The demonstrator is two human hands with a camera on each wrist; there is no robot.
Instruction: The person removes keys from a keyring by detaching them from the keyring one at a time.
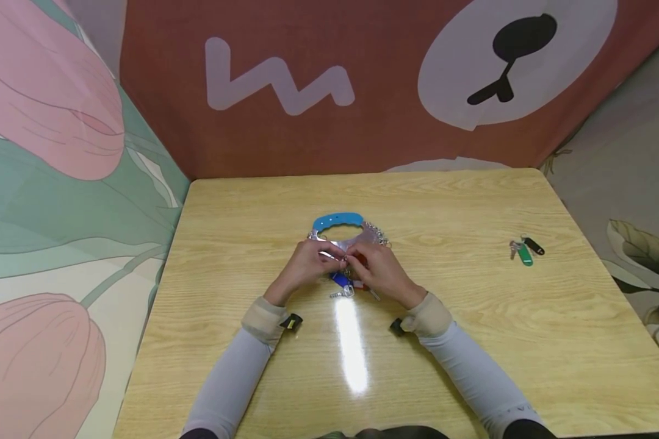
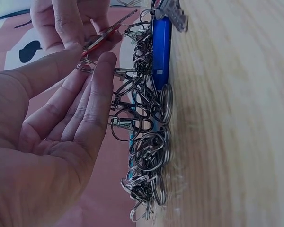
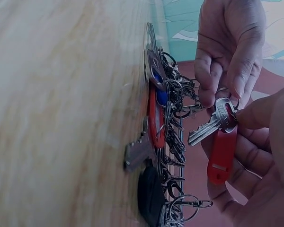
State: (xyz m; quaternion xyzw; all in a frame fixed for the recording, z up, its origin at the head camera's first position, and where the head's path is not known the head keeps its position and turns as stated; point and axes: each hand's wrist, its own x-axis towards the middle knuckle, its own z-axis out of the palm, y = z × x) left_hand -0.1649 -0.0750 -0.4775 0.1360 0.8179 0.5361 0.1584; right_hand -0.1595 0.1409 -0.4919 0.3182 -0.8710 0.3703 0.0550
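Note:
My left hand (image 1: 304, 266) pinches a split key ring (image 2: 86, 65) between thumb and forefinger. Opposite it, my right hand (image 1: 383, 272) holds a red key tag (image 3: 222, 158) across its fingers, thumb at the ring end. A silver key (image 3: 209, 126) hangs at the same ring, over the tag. Just behind the hands lies a large key holder with a blue handle (image 1: 337, 219) and a shiny metal plate, its lower part hidden by the hands. Many split rings and clasps (image 2: 144, 146) crowd along it. A blue key tag (image 2: 162, 54) is among them.
Beneath the hands, another red tag (image 3: 154, 116), a black tag (image 3: 150, 194) and a loose-hanging key (image 3: 140, 152) lie by the rings. Farther right on the wooden table (image 1: 461, 366) rest a green tag (image 1: 525, 255), a black tag (image 1: 534, 246) and keys (image 1: 513, 248).

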